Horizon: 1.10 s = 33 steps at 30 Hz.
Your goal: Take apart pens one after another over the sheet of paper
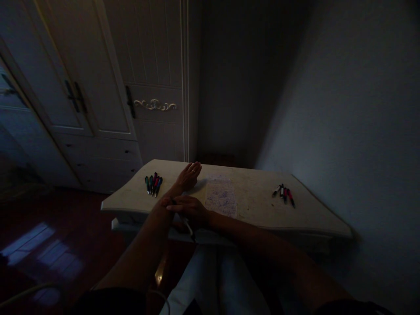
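My left hand (189, 176) is stretched out over the desk, palm side turned away, fingers extended and a ring on one of them; it holds nothing. Across my left wrist lies my right hand (192, 211), closed, its fingertips touching the skin there. A slim white pen with a dark end (188, 227) sticks out below the right hand, which grips it. Just right of both hands, a sheet of paper (220, 197) covered in blue-purple writing lies flat. Left of my left hand, several coloured pens (153, 183) lie side by side.
The pale desk (252, 205) has a wavy front edge close to my legs. More pens (284, 194), white, black and red, lie at its right end. A wardrobe (157, 135) stands behind on the left, and a wall (361, 131) borders the right side.
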{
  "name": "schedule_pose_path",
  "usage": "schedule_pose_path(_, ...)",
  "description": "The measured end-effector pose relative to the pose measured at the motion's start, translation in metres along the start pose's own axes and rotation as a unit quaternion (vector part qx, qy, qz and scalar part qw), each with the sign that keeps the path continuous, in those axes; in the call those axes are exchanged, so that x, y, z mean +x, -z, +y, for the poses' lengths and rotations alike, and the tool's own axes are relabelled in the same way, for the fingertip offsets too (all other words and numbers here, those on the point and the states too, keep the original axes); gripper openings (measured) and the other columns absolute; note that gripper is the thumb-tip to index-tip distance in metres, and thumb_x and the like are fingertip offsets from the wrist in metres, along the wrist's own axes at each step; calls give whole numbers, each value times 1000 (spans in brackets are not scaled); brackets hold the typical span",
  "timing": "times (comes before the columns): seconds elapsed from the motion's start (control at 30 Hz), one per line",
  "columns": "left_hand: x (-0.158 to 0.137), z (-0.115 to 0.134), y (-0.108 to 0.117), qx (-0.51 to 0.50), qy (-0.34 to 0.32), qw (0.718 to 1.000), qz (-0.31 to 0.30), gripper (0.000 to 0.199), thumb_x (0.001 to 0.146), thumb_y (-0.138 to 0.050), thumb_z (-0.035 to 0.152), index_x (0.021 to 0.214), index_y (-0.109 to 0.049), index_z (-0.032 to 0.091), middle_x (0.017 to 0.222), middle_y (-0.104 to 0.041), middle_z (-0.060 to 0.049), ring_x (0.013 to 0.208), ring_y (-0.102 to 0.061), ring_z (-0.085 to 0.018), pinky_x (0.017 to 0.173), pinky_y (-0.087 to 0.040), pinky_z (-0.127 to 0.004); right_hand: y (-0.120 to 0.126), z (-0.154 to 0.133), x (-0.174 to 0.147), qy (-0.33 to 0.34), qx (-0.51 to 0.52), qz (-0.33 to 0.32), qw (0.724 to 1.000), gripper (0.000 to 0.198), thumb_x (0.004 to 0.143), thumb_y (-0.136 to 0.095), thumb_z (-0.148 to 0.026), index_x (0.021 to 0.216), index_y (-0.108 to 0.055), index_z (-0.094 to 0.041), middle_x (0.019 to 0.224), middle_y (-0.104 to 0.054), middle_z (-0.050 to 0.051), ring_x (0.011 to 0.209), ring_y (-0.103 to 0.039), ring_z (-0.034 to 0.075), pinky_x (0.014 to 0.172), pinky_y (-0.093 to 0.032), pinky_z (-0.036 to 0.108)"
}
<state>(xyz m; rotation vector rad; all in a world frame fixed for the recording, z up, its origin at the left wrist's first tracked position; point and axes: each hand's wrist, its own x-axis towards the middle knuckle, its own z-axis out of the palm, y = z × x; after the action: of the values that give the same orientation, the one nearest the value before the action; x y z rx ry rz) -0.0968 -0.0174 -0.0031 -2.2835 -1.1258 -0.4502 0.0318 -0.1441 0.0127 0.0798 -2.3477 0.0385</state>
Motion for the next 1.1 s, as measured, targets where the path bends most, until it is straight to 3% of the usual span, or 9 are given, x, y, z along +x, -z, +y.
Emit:
schedule_pose_path(0.17, -1, 2, -4, -14, -7, 1000, -8, 53, 84, -44, 11, 136, -53, 5, 147, -47, -19, 143, -35, -27, 119, -24, -47, 4, -16, -5, -34, 19, -10, 999, 44, 87, -64, -41, 121, -56, -14, 131, -61, 20, 130, -52, 22, 103, -48, 36)
schedule_pose_path(0.33, 3, 10, -8, -22, -44, 998, -39, 35, 86, -44, 10, 110, -71, 11, 139, -56, -17, 138, -42, -27, 116, -30, -48, 3, -38, -1, -64, 25, 21, 997, 45, 85, -68, -42, 119, -57, -14, 132, -60, 20, 129, -53, 23, 105, -47, 39)
schedule_pose_path(0.47, 4, 14, -16, -37, -14, 998, -48, 32, 83, -48, 8, 100, -74, 14, 124, -65, -17, 135, -45, -29, 115, -31, -52, 5, -51, 7, -49, 36, 22, 998, 36, 89, -65, -40, 114, -61, -15, 129, -62, 18, 127, -54, 22, 105, -48, 39)
schedule_pose_path(0.6, 2, 17, -24, -47, 18, 997, -56, 35, 83, -46, 10, 103, -75, 16, 109, -70, -17, 129, -50, -35, 110, -30, -63, 23, -54, 12, -46, 40, -19, 998, 27, 93, -60, -28, 116, -62, -14, 127, -64, 15, 125, -56, 19, 104, -49, 35)
schedule_pose_path(0.73, 3, 22, -30, -46, 44, 997, -50, 36, 82, -46, 9, 105, -74, 13, 103, -72, -19, 129, -49, -39, 106, -31, -67, 41, -52, 8, -34, 68, -14, 997, 23, 97, -54, -28, 115, -64, -16, 126, -65, 13, 121, -59, 17, 101, -51, 33)
schedule_pose_path(0.97, 7, 32, -45, -49, 94, 993, -58, 44, 84, -42, 14, 119, -68, 7, 116, -68, -24, 132, -45, -44, 104, -29, -72, 52, -61, 3, 0, 84, 31, 996, 27, 102, -43, -30, 106, -65, -16, 120, -69, 14, 121, -60, 16, 101, -50, 31)
schedule_pose_path(1.1, 12, 38, -49, -62, 115, 989, -69, 47, 88, -44, 22, 131, -61, 14, 120, -68, -19, 134, -44, -42, 110, -23, -72, 59, -66, 1, 6, 84, 45, 995, 26, 101, -43, -31, 102, -65, -17, 116, -71, 13, 119, -61, 16, 99, -51, 30)
